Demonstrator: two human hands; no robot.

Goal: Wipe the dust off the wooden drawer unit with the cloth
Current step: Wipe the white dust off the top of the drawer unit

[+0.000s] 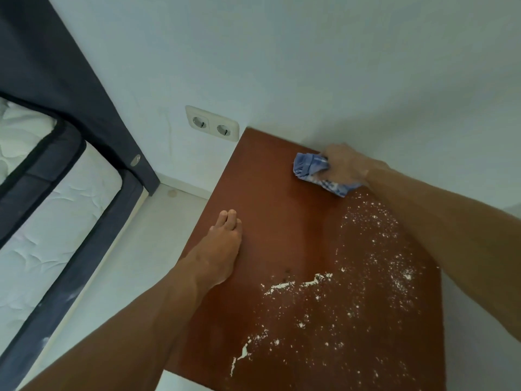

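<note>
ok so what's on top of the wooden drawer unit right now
White dust lies over the near and right part of the drawer unit top. The right hand grips a blue cloth at the far edge; the left hand rests flat. Wood under them is hidden.

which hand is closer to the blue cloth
Right. The right hand grips the cloth at the back of the drawer unit, by the wall; the left hand rests flat near its left edge, apart from the cloth.

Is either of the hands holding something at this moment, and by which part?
The right hand grips the blue cloth around its bunched middle, against the wooden top. The left hand lies flat on the top and holds nothing.
</note>
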